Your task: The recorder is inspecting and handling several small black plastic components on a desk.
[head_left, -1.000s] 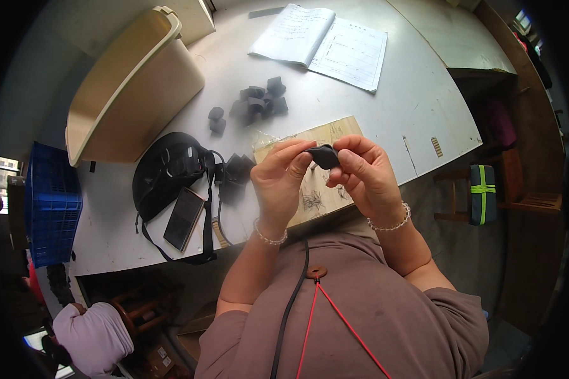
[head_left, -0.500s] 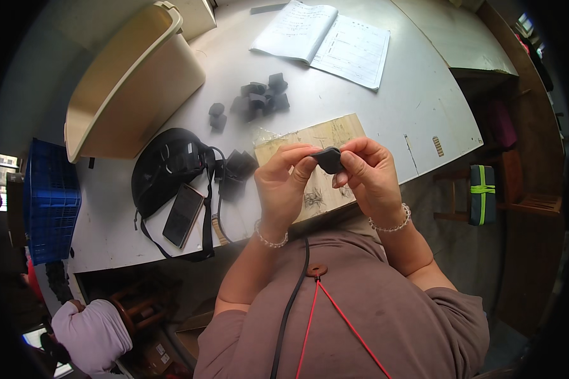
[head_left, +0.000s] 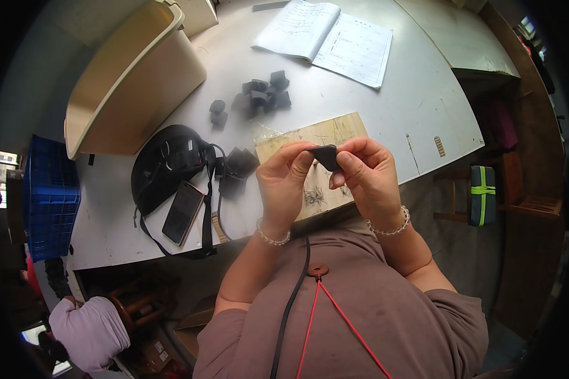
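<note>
Between both hands is a small black piece [head_left: 325,156], flat-sided and angular, held above a wooden board [head_left: 306,136]. My left hand [head_left: 283,174] pinches its left corner with thumb and forefinger. From the other side, my right hand [head_left: 368,165] grips the right edge between thumb and fingers. Farther off on the white table, several similar black pieces [head_left: 262,95] lie in a loose pile, with a couple more [head_left: 218,115] just left of it. Another dark cluster [head_left: 237,169] sits left of my left hand, beside a black cable.
An open notebook [head_left: 354,47] lies at the far side. To the left are a black bag [head_left: 164,158] with a strap, a phone [head_left: 183,213], a large beige bin [head_left: 145,95] and a blue crate [head_left: 52,199]. A person in a pale top [head_left: 91,335] is at lower left.
The black piece has turned in my fingers and now shows a flatter, more angular face. Both hands stay almost in the same place.
</note>
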`<state>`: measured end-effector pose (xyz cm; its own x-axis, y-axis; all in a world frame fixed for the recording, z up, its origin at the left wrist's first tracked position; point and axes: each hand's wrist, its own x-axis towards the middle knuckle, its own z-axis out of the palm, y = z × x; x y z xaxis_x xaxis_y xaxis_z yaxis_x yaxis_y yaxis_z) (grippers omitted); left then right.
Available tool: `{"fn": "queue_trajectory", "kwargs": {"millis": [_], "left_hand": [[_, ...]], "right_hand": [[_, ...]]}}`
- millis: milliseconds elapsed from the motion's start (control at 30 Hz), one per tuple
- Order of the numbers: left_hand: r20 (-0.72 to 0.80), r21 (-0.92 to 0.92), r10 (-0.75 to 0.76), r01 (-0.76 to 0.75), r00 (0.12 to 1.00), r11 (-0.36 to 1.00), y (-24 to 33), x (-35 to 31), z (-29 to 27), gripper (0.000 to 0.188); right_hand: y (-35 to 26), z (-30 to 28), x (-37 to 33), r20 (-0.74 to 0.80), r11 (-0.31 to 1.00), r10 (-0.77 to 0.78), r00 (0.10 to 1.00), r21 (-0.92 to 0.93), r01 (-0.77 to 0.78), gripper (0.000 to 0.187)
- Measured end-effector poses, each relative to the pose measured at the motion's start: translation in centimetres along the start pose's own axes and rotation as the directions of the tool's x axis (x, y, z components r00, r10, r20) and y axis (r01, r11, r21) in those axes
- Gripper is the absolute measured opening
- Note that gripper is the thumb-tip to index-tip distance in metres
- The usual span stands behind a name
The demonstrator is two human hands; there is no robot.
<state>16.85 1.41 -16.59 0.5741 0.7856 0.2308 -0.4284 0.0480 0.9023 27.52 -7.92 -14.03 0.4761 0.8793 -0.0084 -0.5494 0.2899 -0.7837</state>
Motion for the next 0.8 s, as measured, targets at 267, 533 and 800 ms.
{"fn": "queue_trajectory", "kwargs": {"millis": [267, 533, 800], "left_hand": [[-0.043, -0.078, -0.064, 0.061, 0.997, 0.995, 0.0, 0.0, 0.4, 0.016], [0.030, -0.050, 0.019, -0.018, 0.999, 0.999, 0.3, 0.5, 0.7, 0.015], [0.055, 0.230, 0.194, -0.202, 0.979, 0.952, 0.5, 0.8, 0.0, 0.012]], "right_hand": [[0.1, 0.1, 0.2, 0.010, 0.999, -0.035, 0.999, -0.007, 0.035, 0.011], [1.0, -1.6, 0.7, 0.033, 0.965, 0.069, 0.997, 0.250, -0.075, 0.012], [1.3, -2.1, 0.9, 0.099, 0.963, 0.085, 0.991, 0.247, -0.107, 0.012]]}}
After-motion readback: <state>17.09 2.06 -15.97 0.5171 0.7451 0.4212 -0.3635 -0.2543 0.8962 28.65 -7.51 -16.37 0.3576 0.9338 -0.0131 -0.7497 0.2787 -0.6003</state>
